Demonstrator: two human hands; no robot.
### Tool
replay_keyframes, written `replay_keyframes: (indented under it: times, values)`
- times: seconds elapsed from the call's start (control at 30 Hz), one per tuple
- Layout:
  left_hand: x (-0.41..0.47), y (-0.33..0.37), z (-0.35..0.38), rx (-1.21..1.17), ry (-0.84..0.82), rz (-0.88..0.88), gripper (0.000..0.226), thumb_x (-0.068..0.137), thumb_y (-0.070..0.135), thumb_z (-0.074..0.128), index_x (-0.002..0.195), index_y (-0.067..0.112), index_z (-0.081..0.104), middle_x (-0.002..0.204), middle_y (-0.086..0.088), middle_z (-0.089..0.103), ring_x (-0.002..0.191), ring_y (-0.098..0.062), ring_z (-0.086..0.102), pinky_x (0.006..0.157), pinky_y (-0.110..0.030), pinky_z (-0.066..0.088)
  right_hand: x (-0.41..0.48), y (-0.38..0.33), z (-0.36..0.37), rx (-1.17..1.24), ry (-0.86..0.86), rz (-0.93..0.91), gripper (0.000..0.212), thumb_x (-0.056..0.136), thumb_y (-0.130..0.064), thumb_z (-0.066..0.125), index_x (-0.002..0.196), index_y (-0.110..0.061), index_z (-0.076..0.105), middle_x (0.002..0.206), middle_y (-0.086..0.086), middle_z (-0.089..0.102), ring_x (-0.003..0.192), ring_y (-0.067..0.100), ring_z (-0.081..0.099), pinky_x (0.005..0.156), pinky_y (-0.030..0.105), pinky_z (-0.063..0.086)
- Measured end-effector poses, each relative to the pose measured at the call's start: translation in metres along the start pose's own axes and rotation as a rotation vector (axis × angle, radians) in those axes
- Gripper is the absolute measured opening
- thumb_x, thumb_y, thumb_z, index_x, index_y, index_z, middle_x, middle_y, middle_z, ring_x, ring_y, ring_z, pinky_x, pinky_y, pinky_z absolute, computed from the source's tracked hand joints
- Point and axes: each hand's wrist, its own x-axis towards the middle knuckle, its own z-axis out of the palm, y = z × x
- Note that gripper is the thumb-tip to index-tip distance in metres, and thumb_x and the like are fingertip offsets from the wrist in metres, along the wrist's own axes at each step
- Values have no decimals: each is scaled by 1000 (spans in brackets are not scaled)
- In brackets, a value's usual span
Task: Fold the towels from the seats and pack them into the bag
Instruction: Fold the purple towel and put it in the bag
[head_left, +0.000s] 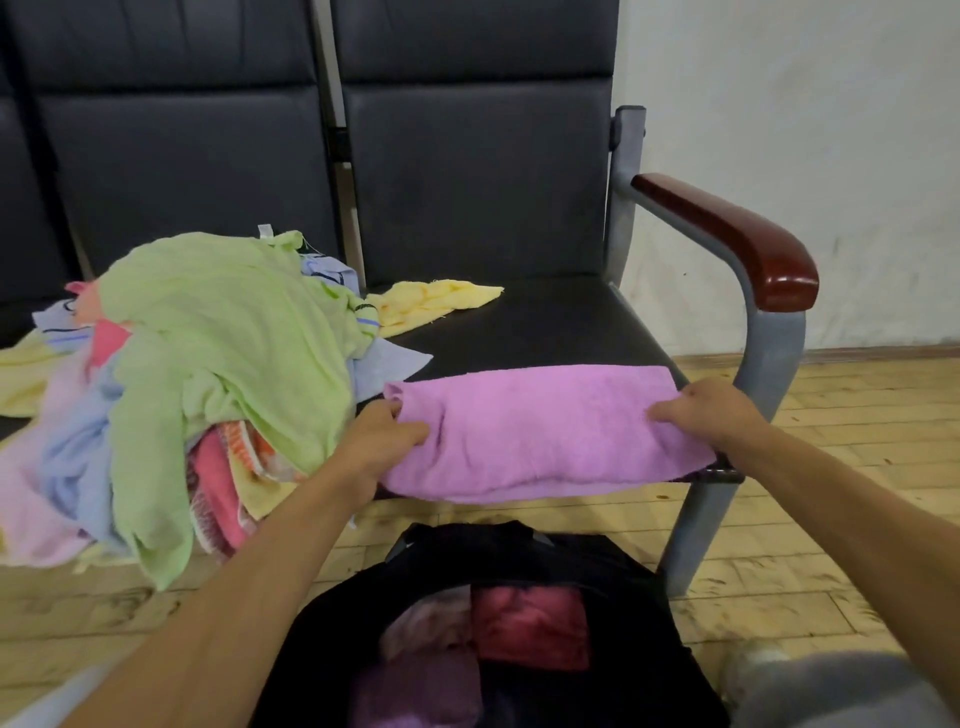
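Observation:
A purple towel (540, 431) lies folded into a long strip across the front edge of the right black seat (561, 322). My left hand (382, 441) grips its left end and my right hand (714, 413) grips its right end. A heap of loose towels (208, 364), with a light green one on top, fills the left seat and hangs over its front. A yellow towel (431, 304) lies crumpled at the back of the right seat. The black bag (613, 571) stands open on the floor below my arms, holding folded pink, red and purple towels.
The right seat has a grey metal frame with a dark red armrest (737, 239) just right of my right hand. A white wall stands behind it. The floor (831, 519) is wooden parquet. A grey trouser knee (831, 691) shows at the bottom right.

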Motion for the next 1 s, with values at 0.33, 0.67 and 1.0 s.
replay_keyframes:
  times: [0.33, 0.67, 1.0]
  values:
    - [-4, -10, -24, -709, -204, -361, 35, 88, 29, 66, 116, 8, 64, 101, -18, 68, 85, -33, 66, 66, -38, 58, -6, -5, -4, 576, -198, 275, 48, 87, -17, 71, 129, -5, 50, 114, 16, 62, 91, 35, 62, 73, 47, 54]
    - [-9, 73, -42, -377, -7, -107, 27, 92, 26, 56, 111, 8, 57, 80, -12, 61, 67, -26, 60, 56, -30, 48, -9, -20, 16, 655, -407, 189, 55, 93, -2, 59, 144, -3, 38, 122, 17, 63, 100, 34, 66, 76, 49, 56]
    - [-28, 111, 89, 182, -283, 196, 15, 95, 17, 43, 89, 15, 57, 73, -3, 53, 65, -15, 50, 59, -28, 39, -11, -18, 18, 733, -437, 170, 20, 100, -2, 41, 87, -7, 57, 97, 14, 64, 94, 33, 62, 76, 44, 53]
